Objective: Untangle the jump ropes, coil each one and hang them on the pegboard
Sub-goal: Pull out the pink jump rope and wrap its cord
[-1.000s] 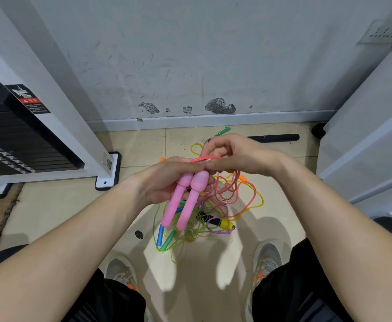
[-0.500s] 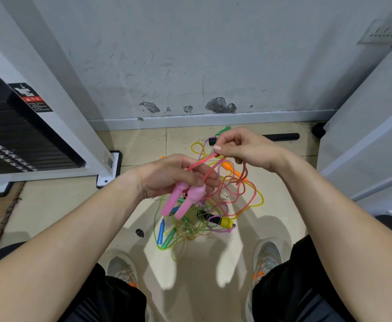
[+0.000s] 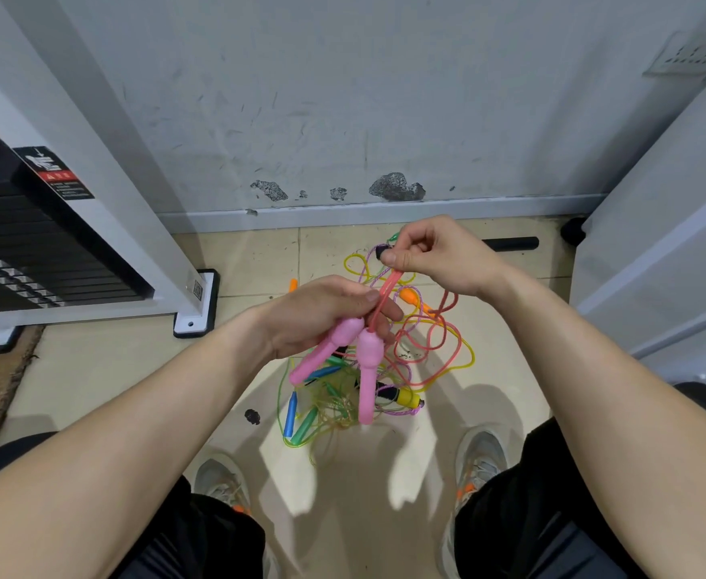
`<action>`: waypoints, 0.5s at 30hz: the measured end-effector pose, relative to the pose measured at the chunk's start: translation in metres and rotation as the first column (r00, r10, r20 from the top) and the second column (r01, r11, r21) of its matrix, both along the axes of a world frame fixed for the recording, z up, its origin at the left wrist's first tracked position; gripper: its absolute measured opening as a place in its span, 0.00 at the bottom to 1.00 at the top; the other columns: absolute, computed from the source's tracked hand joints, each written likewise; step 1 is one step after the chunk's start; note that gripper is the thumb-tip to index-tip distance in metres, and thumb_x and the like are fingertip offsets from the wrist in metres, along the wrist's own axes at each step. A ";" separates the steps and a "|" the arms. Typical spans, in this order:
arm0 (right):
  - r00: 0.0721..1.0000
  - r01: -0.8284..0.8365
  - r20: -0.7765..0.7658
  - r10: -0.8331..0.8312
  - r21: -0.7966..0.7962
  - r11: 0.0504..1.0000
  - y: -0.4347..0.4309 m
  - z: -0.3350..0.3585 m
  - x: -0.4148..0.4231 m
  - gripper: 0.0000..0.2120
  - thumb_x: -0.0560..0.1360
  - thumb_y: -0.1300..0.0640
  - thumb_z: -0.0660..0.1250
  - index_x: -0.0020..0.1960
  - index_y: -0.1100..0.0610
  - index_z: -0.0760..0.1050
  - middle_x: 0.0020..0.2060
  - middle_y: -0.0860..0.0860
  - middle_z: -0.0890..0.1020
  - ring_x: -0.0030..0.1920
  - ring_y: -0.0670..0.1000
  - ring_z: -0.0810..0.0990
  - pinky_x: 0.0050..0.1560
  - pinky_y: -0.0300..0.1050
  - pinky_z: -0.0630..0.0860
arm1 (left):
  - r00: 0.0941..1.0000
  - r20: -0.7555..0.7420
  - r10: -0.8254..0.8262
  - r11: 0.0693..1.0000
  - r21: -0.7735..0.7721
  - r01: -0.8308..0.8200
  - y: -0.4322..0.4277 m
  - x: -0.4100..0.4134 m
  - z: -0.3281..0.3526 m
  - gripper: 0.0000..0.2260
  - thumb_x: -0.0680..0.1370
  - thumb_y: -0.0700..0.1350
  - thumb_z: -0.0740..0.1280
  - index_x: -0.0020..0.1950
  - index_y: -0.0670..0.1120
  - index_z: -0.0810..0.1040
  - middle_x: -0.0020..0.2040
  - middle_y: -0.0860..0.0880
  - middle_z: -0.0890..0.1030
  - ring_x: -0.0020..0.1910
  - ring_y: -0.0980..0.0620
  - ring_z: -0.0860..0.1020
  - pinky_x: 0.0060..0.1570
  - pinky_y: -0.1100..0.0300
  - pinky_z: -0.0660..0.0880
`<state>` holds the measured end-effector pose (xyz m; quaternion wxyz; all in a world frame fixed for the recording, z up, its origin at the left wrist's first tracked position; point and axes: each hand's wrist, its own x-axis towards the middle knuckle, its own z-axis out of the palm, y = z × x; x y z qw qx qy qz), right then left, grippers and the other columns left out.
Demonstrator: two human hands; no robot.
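Observation:
My left hand (image 3: 322, 313) grips the tops of two pink jump-rope handles (image 3: 365, 361), which hang down below my fingers. Their pink cord (image 3: 384, 294) runs up taut to my right hand (image 3: 434, 254), which pinches it between thumb and fingers. Below both hands a tangle of jump ropes (image 3: 426, 353) lies on the tiled floor: yellow, red, purple and green cords with blue, green, orange and yellow handles. No pegboard is in view.
A weight-stack machine (image 3: 50, 261) with a white frame stands at the left, its foot on the floor. A white panel (image 3: 656, 244) closes the right side. The scuffed wall is close ahead. A black bar (image 3: 510, 243) lies by the baseboard. My shoes (image 3: 478, 457) flank the pile.
My right hand has risen and moved away to the right, drawing the pink cord taut. The pink handles shifted in my left hand and now hang lower.

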<state>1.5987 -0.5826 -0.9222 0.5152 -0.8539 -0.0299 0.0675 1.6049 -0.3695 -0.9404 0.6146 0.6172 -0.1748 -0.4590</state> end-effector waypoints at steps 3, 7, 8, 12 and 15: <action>1.000 -0.026 -0.010 0.026 -0.001 1.000 0.002 -0.001 -0.001 0.13 0.74 0.52 0.74 0.36 0.58 0.77 0.27 0.51 0.65 0.28 0.46 0.60 0.29 0.41 0.57 | 0.997 0.061 -0.053 0.998 0.033 0.051 0.000 0.000 0.000 0.13 0.84 0.40 0.57 0.59 0.35 0.78 0.42 0.47 0.84 0.52 0.43 0.79 0.64 0.42 0.72; 0.999 -0.027 -0.029 0.028 0.020 0.999 0.003 -0.001 -0.003 0.12 0.74 0.52 0.75 0.37 0.56 0.76 0.26 0.50 0.65 0.29 0.48 0.61 0.30 0.40 0.60 | 0.995 0.004 -0.099 0.995 0.017 0.099 0.003 0.001 -0.006 0.14 0.81 0.42 0.63 0.64 0.38 0.77 0.46 0.45 0.84 0.49 0.49 0.81 0.57 0.50 0.74; 0.999 -0.031 -0.035 0.032 0.031 0.999 0.003 -0.001 -0.003 0.12 0.74 0.53 0.75 0.37 0.56 0.76 0.26 0.49 0.65 0.29 0.50 0.62 0.31 0.42 0.63 | 0.994 -0.024 -0.111 0.994 -0.005 0.111 0.004 0.001 -0.007 0.14 0.81 0.41 0.64 0.65 0.38 0.77 0.47 0.45 0.84 0.48 0.48 0.81 0.56 0.51 0.74; 0.987 -0.120 -0.100 0.128 0.080 0.990 -0.007 0.002 -0.002 0.09 0.72 0.59 0.77 0.44 0.59 0.78 0.24 0.47 0.71 0.28 0.49 0.65 0.34 0.45 0.63 | 0.981 -0.159 -0.114 0.991 -0.093 0.101 0.004 -0.002 -0.005 0.12 0.81 0.41 0.61 0.62 0.39 0.77 0.44 0.47 0.83 0.44 0.51 0.81 0.48 0.58 0.77; 0.977 -0.184 -0.094 0.191 0.082 0.980 -0.012 0.002 -0.002 0.07 0.70 0.60 0.78 0.44 0.58 0.81 0.35 0.58 0.79 0.37 0.53 0.74 0.43 0.50 0.70 | 0.961 -0.250 -0.116 0.988 -0.132 0.085 0.004 -0.005 -0.004 0.10 0.83 0.39 0.58 0.61 0.38 0.75 0.43 0.46 0.82 0.42 0.52 0.81 0.44 0.60 0.78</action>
